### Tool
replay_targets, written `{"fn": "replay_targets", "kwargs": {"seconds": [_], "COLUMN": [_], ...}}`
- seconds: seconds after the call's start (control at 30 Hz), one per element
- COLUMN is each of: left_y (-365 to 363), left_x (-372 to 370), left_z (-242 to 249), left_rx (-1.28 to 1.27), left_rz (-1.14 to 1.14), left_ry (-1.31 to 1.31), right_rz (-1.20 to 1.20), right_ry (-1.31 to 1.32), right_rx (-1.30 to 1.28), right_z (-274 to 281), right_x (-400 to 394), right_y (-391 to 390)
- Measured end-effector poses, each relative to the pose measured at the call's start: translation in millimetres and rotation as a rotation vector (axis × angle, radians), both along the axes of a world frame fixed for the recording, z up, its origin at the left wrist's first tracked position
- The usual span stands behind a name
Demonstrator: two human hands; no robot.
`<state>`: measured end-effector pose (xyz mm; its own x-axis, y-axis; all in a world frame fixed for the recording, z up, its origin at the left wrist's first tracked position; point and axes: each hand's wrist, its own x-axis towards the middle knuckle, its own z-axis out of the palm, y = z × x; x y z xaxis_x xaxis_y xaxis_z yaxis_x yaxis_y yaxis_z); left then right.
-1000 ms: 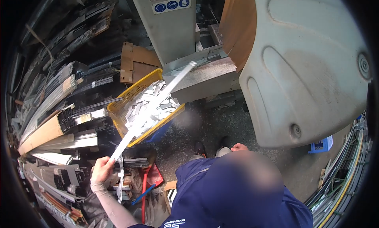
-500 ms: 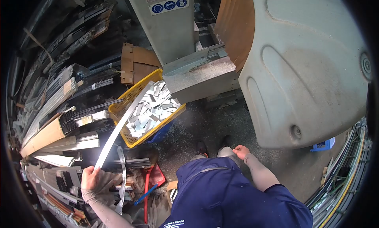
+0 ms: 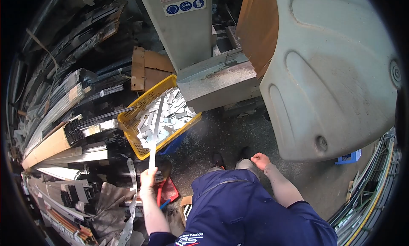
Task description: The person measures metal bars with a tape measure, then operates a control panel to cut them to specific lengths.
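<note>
My left hand (image 3: 148, 179) is closed around the lower end of a long, flat, pale metal strip (image 3: 156, 137). The strip points away from me, and its far end overlaps the yellow plastic basket (image 3: 142, 154) in this view. Many short, silvery-white offcuts (image 3: 174, 114) fill that basket. My right hand (image 3: 260, 161) hangs beside my knee, fingers curled in and nothing visible in them.
A grey machine with a metal ledge (image 3: 221, 82) and a large moulded cover (image 3: 328, 80) stands ahead and right. Stacked metal profiles (image 3: 59, 107) line the left. A red dustpan (image 3: 169, 190) lies near my left forearm; more long profiles (image 3: 375, 190) are at right.
My left hand has swung rightward and closer to my body, carrying the strip. The strip now looks shorter and stands more upright in view. My right hand has barely moved.
</note>
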<state>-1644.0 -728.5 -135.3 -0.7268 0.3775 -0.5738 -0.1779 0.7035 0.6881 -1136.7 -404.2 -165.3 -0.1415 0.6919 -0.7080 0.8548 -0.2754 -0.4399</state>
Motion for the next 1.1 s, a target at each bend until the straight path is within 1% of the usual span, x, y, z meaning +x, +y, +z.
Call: {"fn": "replay_targets", "kwargs": {"seconds": [0.03, 0.07, 0.1, 0.13, 0.17, 0.2, 0.33, 0.37, 0.47, 0.5, 0.53, 0.57, 0.6, 0.63, 0.67, 0.73, 0.77, 0.8, 0.83, 0.87, 0.9, 0.93, 0.97, 1.0, 1.03, 1.1], "left_y": [20.3, 38.3, 44.9, 55.3, 63.1, 76.8, 112.8, 110.4, 110.9, 108.3, 105.7, 100.8, 105.4, 109.2, 130.6, 138.9, 138.3, 142.6, 157.9, 159.7, 165.9, 174.2, 179.5, 188.0, 201.9, 215.4], "left_x": [16.0, 32.5, 37.9, 45.9, 52.2, 59.2, 82.4, 80.8, 82.1, 78.7, 76.9, 75.9, 76.9, 77.9, 91.5, 104.8, 104.2, 105.0, 114.7, 115.2, 119.3, 129.6, 138.7, 153.3, 159.0, 185.8], "left_z": [-2.7, -7.7, -34.8, -67.1, -89.3, -100.4, -145.3, -165.6, -188.6, -195.5, -201.2, -206.5, -196.7, -186.1, -139.5, -123.5, -127.0, -135.4, -122.6, -131.8, -153.4, -162.8, -164.3, -166.8, -160.7, -166.5], "left_rx": [-0.025, 0.042, 0.061, 0.026, 0.011, -0.083, -0.024, -0.048, -0.349, -0.371, -0.359, -0.369, -0.380, -0.530, -0.683, -0.619, -0.471, -0.291, -0.153, -0.002, 0.149, 0.191, 0.155, 0.127, 0.020, 0.001], "left_rz": [0.031, 0.111, 0.123, 0.133, 0.171, 0.163, 0.293, 0.299, 0.131, 0.168, 0.147, 0.180, 0.210, 0.171, 0.150, 0.009, -0.121, -0.257, -0.337, -0.506, -0.596, -0.619, -0.751, -0.749, -0.909, -0.880], "left_ry": [-0.057, -0.154, -0.199, -0.102, -0.148, -0.135, -0.179, -0.198, 0.158, 0.044, 0.067, 0.076, 0.086, 0.117, 0.230, 0.611, 0.729, 0.835, 0.807, 0.754, 0.660, 0.528, 0.486, 0.494, 0.372, 0.189], "right_rz": [0.011, 0.011, 0.012, 0.013, 0.004, -0.007, -0.090, -0.078, -0.094, -0.125, -0.159, -0.199, -0.200, -0.205, -0.217, -0.249, -0.304, -0.302, -0.290, -0.302, -0.253, -0.204, -0.214, -0.272, -0.304, -0.355], "right_ry": [0.004, -0.008, -0.019, -0.028, -0.033, -0.038, -0.065, -0.087, -0.161, -0.175, -0.184, -0.192, -0.205, -0.220, -0.235, -0.193, -0.175, -0.169, -0.180, -0.139, -0.125, -0.114, -0.079, -0.015, 0.001, 0.031], "right_rx": [0.026, 0.020, 0.013, 0.005, 0.001, -0.003, 0.016, 0.047, 0.043, 0.034, 0.024, 0.013, 0.003, -0.007, -0.018, -0.025, -0.008, -0.042, -0.058, -0.042, -0.058, 0.042, 0.036, 0.026, 0.058, 0.084], "right_z": [-3.6, -7.2, -11.1, -13.6, -14.1, -13.3, -2.3, 2.4, 32.4, 37.9, 42.2, 45.3, 48.2, 50.7, 51.9, 40.4, 37.9, 43.2, 29.9, 19.3, 15.1, 11.9, 10.9, 5.8, 3.6, 7.1], "right_x": [4.4, 9.8, 15.8, 21.5, 27.9, 35.1, 67.1, 76.7, 94.6, 101.8, 107.6, 111.0, 112.4, 114.5, 118.0, 119.7, 120.5, 112.7, 115.6, 116.8, 116.2, 115.0, 115.1, 116.1, 117.6, 127.3], "right_y": [-1.3, -2.5, -4.4, -6.9, -10.2, -13.2, -26.1, -32.7, -46.4, -51.0, -56.9, -60.7, -63.2, -68.7, -76.1, -91.8, -97.1, -96.0, -96.9, -104.5, -103.3, -104.8, -101.0, -95.0, -91.3, -89.3]}}
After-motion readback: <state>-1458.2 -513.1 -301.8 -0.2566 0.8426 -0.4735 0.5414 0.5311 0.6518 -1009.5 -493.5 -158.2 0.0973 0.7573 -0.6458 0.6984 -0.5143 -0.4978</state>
